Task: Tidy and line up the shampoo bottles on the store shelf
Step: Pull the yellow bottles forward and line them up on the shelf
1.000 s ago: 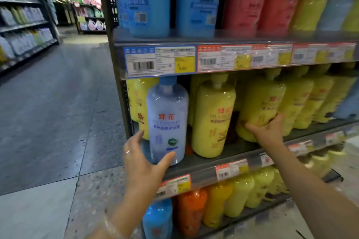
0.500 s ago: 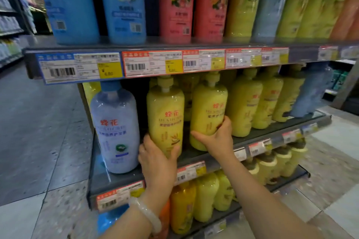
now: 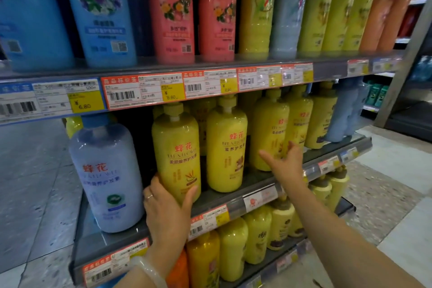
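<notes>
Shampoo bottles stand in a row on the middle shelf (image 3: 109, 244) in front of me. Closest to me is my left hand (image 3: 167, 208). It has a ring on one finger and a pale bracelet (image 3: 149, 271) on the wrist. My fingers and thumb curl round the bottom of a yellow bottle (image 3: 176, 149) with red letters, and I hold it near the front edge of the shelf. Just to the left of it stands a pale blue bottle (image 3: 105, 175), fatter than the yellow one, with a small gap between them.

My right hand (image 3: 286, 162) is a bit further in. Its fingers are spread out and hold nothing. The fingertips are right at the third yellow bottle (image 3: 268, 135), but the hand is blurry, so I cannot tell if they touch it. Between my two hands stands another yellow bottle (image 3: 226, 147), and no hand is on it.

More yellow bottles go on to the right, and then some light blue ones at the far end. Price tags (image 3: 142, 90) in red, white and yellow run along the shelf edges.

Below, on the bottom shelf, I see orange and yellow bottles. Up on the top shelf (image 3: 210, 65) stand tall bottles in blue, pink, yellow and orange.
</notes>
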`<state>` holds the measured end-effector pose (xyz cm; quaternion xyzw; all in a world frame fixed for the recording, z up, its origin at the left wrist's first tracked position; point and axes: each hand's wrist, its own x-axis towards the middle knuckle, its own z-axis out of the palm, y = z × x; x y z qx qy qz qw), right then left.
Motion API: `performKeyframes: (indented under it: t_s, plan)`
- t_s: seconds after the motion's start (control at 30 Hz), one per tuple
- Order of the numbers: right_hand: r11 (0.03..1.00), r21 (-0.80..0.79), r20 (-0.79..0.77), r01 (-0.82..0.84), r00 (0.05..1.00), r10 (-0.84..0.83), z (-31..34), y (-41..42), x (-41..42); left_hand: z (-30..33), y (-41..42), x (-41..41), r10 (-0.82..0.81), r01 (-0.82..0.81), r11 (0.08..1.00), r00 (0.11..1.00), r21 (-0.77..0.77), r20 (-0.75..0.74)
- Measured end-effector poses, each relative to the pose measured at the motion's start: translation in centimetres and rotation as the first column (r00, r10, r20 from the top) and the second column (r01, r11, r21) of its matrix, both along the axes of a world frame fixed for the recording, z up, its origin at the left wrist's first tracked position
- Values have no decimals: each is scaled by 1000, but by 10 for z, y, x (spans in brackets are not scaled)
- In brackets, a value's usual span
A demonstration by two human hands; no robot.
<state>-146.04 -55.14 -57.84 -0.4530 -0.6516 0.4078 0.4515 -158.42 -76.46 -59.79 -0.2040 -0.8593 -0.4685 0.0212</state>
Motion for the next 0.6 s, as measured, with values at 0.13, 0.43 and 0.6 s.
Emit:
performKeyframes:
  t_s: [0.13, 0.43, 0.6]
  plan:
    - [998, -38, 37, -43, 998, 45, 2, 23, -20, -1, 0, -4, -12, 12, 1000, 1000, -19, -2]
    - [1000, 10, 55, -25, 998, 25, -9, 28, -24, -3, -1, -4, -18, 17, 1000, 999, -16, -40]
    - [999, 3, 51, -46, 998, 46, -12, 22, -24, -1, -1, -2, -20, 19, 1000, 998, -4, -53]
